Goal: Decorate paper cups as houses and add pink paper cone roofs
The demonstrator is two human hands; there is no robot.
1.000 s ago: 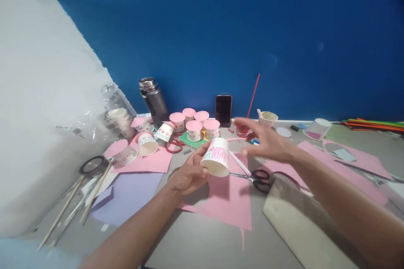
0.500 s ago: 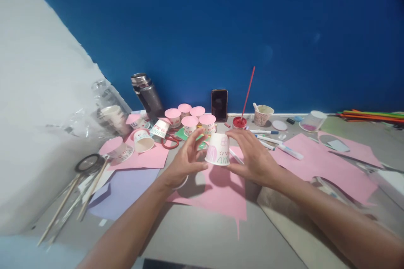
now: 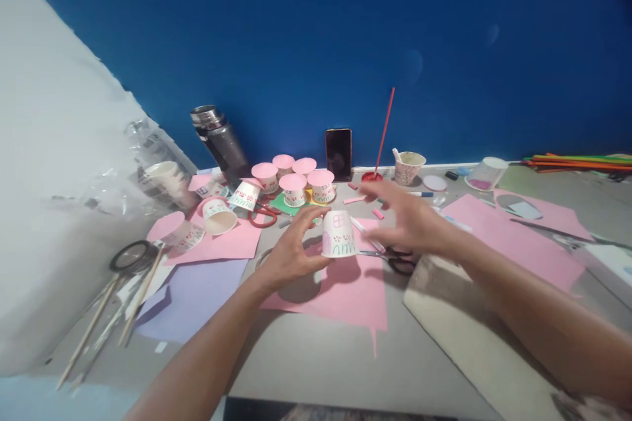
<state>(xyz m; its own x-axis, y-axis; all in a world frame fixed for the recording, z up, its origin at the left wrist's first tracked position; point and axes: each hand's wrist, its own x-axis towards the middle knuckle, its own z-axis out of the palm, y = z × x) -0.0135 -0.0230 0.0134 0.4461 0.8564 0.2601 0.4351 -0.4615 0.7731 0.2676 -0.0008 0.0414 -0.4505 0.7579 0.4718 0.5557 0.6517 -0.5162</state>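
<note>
The left hand (image 3: pixel 288 255), half curled, grips a cup (image 3: pixel 340 234) upside down in the air over pink paper (image 3: pixel 356 299). The cup has a window (image 3: pixel 338 220), red dots (image 3: pixel 340 238) and green grass (image 3: pixel 345 248) drawn on it. The right hand (image 3: pixel 415 220), just right of the cup, is spread wide and holds nothing. Far back, 5 cups with pink tops (image 3: pixel 293 182) stand near the phone (image 3: pixel 338 154).

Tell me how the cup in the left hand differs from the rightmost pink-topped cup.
The held cup has a bare top, while the rightmost cup wears a pink disc. The held cup is raised in the left hand; the rightmost cup stands in the group near the phone. Both are white, mouth down, with red and green marks.
</note>
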